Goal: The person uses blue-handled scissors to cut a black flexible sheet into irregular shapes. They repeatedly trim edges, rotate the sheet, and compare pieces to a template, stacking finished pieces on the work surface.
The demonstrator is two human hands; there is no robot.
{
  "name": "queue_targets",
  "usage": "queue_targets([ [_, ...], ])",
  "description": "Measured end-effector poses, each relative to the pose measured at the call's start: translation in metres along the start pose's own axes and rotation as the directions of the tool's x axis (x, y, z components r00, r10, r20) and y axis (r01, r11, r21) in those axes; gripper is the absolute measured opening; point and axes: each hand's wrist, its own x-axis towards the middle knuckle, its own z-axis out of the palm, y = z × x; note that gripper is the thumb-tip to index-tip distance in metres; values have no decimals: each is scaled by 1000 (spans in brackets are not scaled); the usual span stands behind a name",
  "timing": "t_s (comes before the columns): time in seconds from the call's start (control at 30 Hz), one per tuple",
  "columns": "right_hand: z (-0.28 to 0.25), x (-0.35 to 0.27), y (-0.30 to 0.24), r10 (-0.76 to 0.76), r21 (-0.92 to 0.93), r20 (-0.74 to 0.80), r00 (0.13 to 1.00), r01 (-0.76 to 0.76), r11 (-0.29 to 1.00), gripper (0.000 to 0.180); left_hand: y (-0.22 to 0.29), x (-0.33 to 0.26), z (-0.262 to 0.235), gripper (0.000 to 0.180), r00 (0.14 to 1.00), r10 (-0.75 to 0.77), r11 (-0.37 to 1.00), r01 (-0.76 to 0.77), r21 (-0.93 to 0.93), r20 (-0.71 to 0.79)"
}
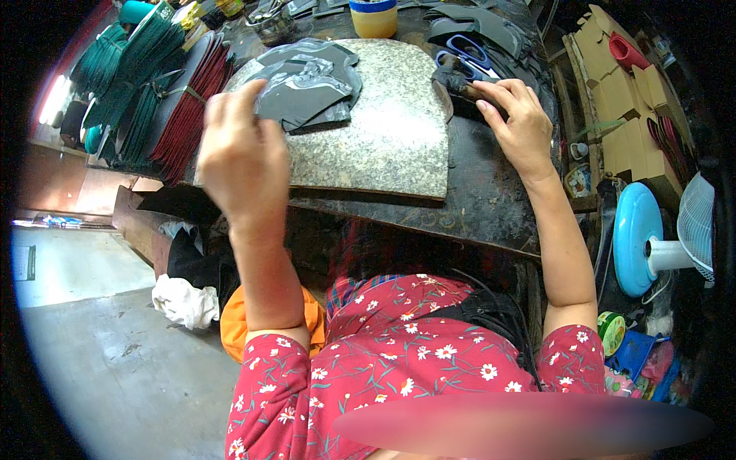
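My left hand (244,157) hovers over the left part of a speckled stone slab (391,146), its fingers bent and smeared by motion. Whether it holds anything is not visible. Beside its fingertips lies a pile of dark grey cut sheet pieces (310,88), some with pale, shiny smears. At the slab's right edge my right hand (521,126) has thumb and fingers closed on the end of a dark, lumpy tool (454,80), whose exact kind I cannot make out. Scissors with blue handles (469,52) lie just behind that tool.
Bundles of green-edged (126,69) and red-edged sheets (192,107) stand at the left. A blue-rimmed tub of yellowish stuff (373,18) and a cluttered metal bowl (270,24) sit at the back. Cardboard boxes (625,100) and a blue-based fan (638,239) are at the right.
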Motion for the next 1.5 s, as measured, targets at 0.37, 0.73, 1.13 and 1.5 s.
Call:
queue_targets([
  [0.37,-11,-3,-28,-149,628,138,979,30,778,58,83,-25,10,26,940,340,906,-323,-274,19],
  [0.73,-3,-6,-38,-145,653,752,643,-697,295,34,60,-39,30,48,860,475,677,-219,-702,189],
  [1.13,-4,45,30,83,671,-8,997,-56,740,20,7,-60,70,63,954,106,943,-7,-331,282],
  [1.5,25,92,97,-96,-190,-93,991,77,979,48,12,-59,70,40,977,87,944,-18,-331,194],
])
